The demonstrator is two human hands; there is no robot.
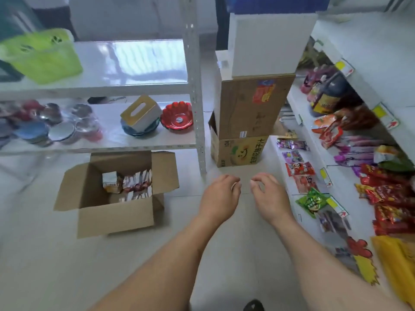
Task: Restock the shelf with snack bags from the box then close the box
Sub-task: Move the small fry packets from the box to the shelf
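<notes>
An open cardboard box [116, 217] stands on the floor at lower left, its flaps spread outward. Inside it lie several snack bags [134, 182] in white and dark red wrappers. The snack shelf [343, 187] runs along the right, holding red, purple and green bags. My left hand [219, 198] and my right hand [270, 197] hover side by side over the floor between box and shelf. Both hang with loosely curled fingers and hold nothing.
A white metal rack [195, 104] at left carries a green basket [42, 55], bowls, a red dish [177, 116] and a tissue box. Stacked cardboard cartons [249, 108] with a white box on top stand straight ahead. A dark shoe tip [253, 306] shows at the bottom.
</notes>
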